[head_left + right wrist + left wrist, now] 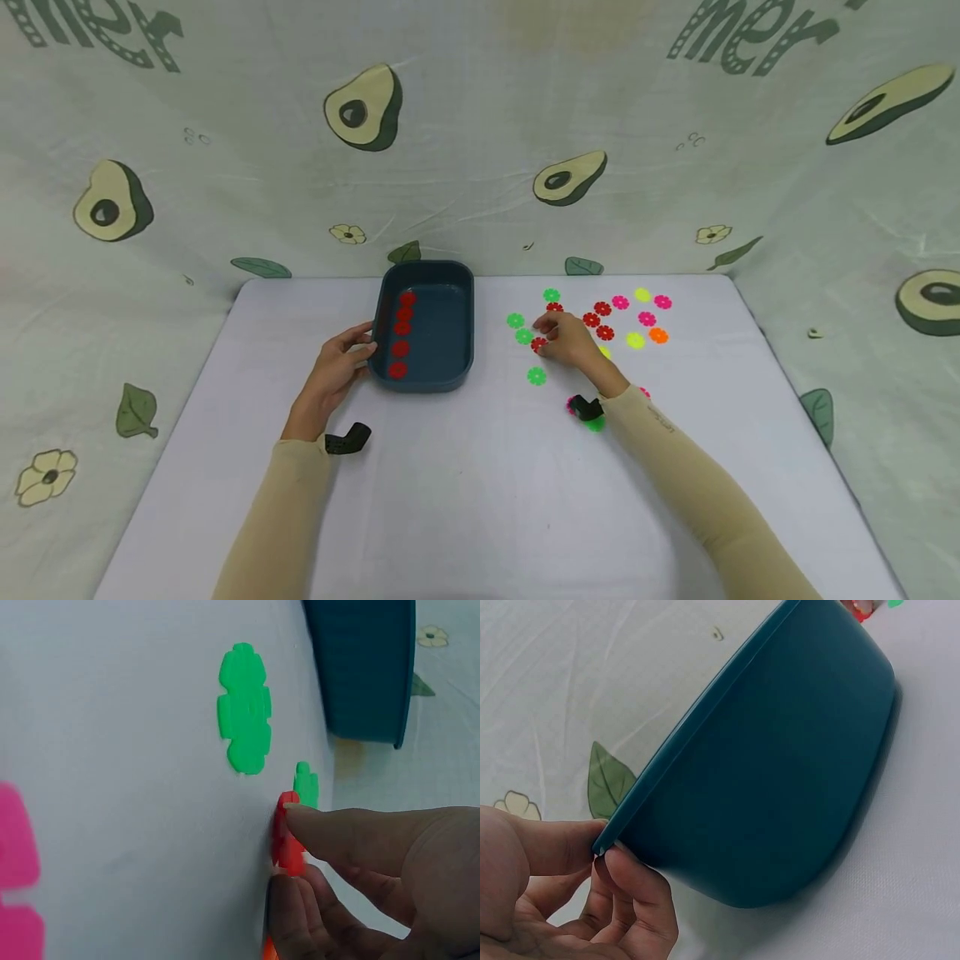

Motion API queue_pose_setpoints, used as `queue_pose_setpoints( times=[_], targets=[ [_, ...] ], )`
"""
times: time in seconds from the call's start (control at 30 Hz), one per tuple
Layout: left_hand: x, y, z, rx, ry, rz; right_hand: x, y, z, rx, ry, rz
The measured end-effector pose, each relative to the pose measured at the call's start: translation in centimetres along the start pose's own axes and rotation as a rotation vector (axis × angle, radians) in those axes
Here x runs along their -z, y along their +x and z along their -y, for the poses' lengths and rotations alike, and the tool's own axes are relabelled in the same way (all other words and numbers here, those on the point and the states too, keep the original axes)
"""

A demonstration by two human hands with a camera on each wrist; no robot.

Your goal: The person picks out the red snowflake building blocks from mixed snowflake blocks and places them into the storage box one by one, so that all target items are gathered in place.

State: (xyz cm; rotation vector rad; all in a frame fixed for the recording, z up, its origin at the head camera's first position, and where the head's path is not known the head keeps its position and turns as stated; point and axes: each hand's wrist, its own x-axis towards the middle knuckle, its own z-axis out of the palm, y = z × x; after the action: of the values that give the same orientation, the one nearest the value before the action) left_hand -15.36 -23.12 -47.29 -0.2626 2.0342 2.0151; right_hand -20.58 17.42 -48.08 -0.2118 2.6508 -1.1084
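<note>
My left hand [335, 371] pinches the left rim of a dark teal plastic tub [444, 333] between thumb and fingers; the left wrist view shows this grip at the rim [619, 825]. Inside the tub, several red flower-shaped discs lie in a column along its left side, one being the nearest disc [397, 370]. Over the scattered discs, my right hand [576, 343] pinches a red flower-shaped disc [288, 836] by its edges, tilted up at the table surface. Green discs [524, 336] lie just left of that hand.
On the white table [450, 500], more flower-shaped discs lie right of the tub: red [602, 308], pink [647, 318], yellow [635, 340], orange [658, 335] and green [536, 376]. Some are partly covered by the right forearm. A patterned cloth [465, 108] hangs behind the table.
</note>
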Motion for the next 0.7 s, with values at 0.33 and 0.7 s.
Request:
queue_pose_setpoints(
  times=[0.33, 0.7],
  targets=[
    [0.02, 0.04, 0.24, -0.009, 0.007, 0.006, -0.23, -0.08, 0.31, -0.008, -0.059, 0.010],
    [-0.05, 0.01, 0.14, -0.010, 0.004, 0.005, 0.39, -0.58, 1.01, 0.039, -0.021, 0.008]
  ],
)
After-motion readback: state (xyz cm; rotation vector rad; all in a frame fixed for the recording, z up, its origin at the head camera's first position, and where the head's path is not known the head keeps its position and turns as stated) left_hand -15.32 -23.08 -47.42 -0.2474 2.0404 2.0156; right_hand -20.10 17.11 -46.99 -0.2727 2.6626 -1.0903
